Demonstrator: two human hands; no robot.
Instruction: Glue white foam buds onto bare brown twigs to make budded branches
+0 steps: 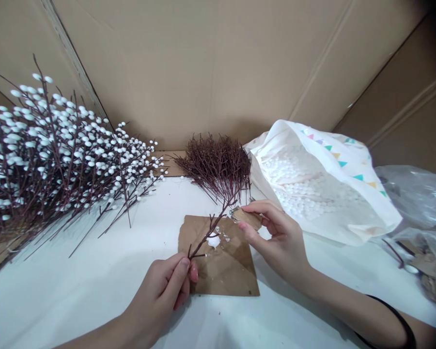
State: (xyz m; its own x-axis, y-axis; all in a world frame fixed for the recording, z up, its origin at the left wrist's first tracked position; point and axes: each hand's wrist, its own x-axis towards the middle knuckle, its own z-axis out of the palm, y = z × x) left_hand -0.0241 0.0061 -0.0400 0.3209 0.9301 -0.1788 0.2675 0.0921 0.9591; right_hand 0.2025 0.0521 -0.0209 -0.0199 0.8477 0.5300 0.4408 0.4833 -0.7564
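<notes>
My left hand (170, 283) pinches a dark brown artificial twig (212, 228) near one end. The twig slants up and away over a square of brown cardboard (232, 271), which lies on the white table. A blob of white paste (213, 240) sits on that cardboard, with small smears around it. Between thumb and fingers, my right hand (281, 240) holds a small cardboard piece (250, 219). Its whitish tip is close to the twig; whether they touch I cannot tell.
Many twigs with white berries (65, 145) are heaped at the left. Bare brown twigs (218, 162) form a bundle at the back. Right of it, a white bag (363, 208) lies open with loose white berries (298, 189) inside. Clear plastic bags (414, 194) lie at far right. Cardboard walls (203, 63) enclose the table.
</notes>
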